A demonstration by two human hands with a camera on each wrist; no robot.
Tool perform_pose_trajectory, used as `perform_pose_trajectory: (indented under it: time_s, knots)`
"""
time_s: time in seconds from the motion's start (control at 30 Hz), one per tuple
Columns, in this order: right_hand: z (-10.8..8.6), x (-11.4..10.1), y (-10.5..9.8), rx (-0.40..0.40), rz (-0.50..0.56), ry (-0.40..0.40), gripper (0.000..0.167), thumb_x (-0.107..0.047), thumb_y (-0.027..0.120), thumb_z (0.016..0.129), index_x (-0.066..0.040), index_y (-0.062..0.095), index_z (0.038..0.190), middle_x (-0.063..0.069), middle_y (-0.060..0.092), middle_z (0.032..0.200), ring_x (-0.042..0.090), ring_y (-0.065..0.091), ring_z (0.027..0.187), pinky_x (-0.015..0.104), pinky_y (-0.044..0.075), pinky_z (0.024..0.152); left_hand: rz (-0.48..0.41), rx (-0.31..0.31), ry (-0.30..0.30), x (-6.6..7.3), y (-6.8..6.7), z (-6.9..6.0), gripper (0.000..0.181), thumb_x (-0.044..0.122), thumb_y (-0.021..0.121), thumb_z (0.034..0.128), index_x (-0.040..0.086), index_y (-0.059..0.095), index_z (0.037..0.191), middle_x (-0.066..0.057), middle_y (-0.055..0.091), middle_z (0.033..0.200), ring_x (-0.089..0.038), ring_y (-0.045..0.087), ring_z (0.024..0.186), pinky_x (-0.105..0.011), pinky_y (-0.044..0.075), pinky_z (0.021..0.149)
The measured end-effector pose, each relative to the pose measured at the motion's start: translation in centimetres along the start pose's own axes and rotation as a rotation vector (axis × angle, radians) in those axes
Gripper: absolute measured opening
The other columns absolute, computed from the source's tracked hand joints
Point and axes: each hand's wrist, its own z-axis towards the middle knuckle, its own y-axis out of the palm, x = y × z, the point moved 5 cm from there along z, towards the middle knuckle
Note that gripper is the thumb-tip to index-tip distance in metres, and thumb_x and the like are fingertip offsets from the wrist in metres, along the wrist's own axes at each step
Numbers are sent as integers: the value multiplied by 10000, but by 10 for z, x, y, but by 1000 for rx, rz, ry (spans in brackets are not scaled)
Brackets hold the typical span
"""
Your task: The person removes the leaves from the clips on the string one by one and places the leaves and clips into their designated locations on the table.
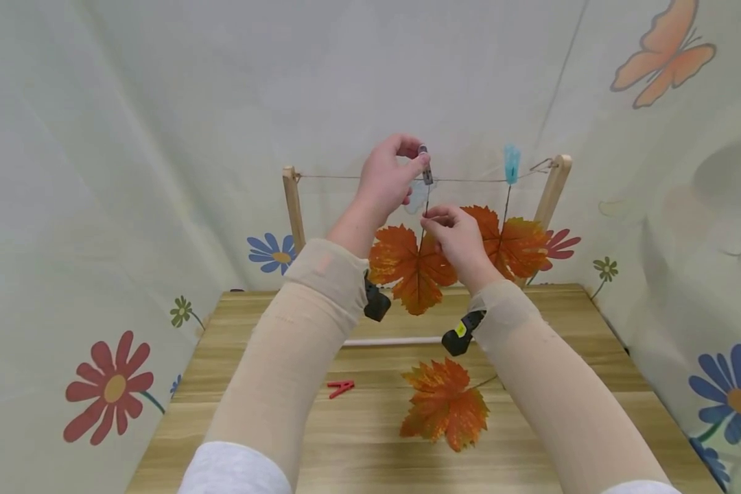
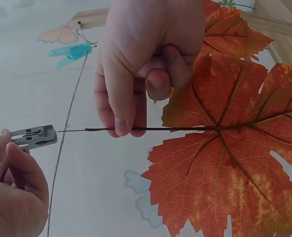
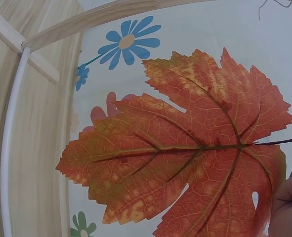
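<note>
Between the thumb and fingers of my left hand [image 1: 385, 175] is a grey clothespin [image 2: 37, 137], held just above the string [image 1: 346, 177]. Its tip meets the thin end of a leaf stem [image 2: 150, 129]; I cannot tell whether it bites on stem or string. Lower down, my right hand [image 1: 460, 240] pinches that stem. The orange maple leaf [image 3: 200, 148] hangs below, spread flat. To the right, a blue clothespin [image 1: 511, 165] on the string holds a second orange leaf [image 1: 519, 243] by its stem.
Wooden posts [image 1: 292, 206] carry the string at both ends. On the wooden table [image 1: 241, 384] lie a red clothespin [image 1: 341, 388] and another orange leaf [image 1: 447, 405]. A white rod [image 1: 401, 341] runs across behind them. Flower-printed fabric [image 1: 191, 137] surrounds the table.
</note>
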Motion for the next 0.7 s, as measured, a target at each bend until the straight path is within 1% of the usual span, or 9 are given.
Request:
perform_pose_trajectory:
  time_s: [0.2,0.33,0.5,0.7]
  knots:
    - [0,0,0,10,17,-1,232,-223,615,919,-83,608,1105,71,573,954,154,434,564,260,409,527,-10,7,32,0,1,-2,217,283,601,915,181,570,1103,42,530,1067,-212,417,520,-271,435,484]
    - [-1,-1,0,7,19,4,231,-242,618,916,-98,609,1097,69,571,958,156,437,572,262,409,530,-26,15,52,2,1,-5,214,278,603,914,181,574,1102,41,530,1067,-215,420,529,-268,428,481]
    - [-2,3,-1,6,26,17,238,-250,619,916,-104,605,1104,67,575,988,167,448,610,257,425,563,-32,-10,57,1,3,-7,238,275,600,916,175,566,1128,38,535,1076,-208,421,527,-277,447,485]
    - [-2,7,-2,6,39,20,260,-244,620,915,-85,601,1120,68,578,995,165,448,602,251,429,564,-45,-47,48,-8,6,-10,264,279,596,915,167,553,1150,27,536,1077,-195,384,473,-281,435,473]
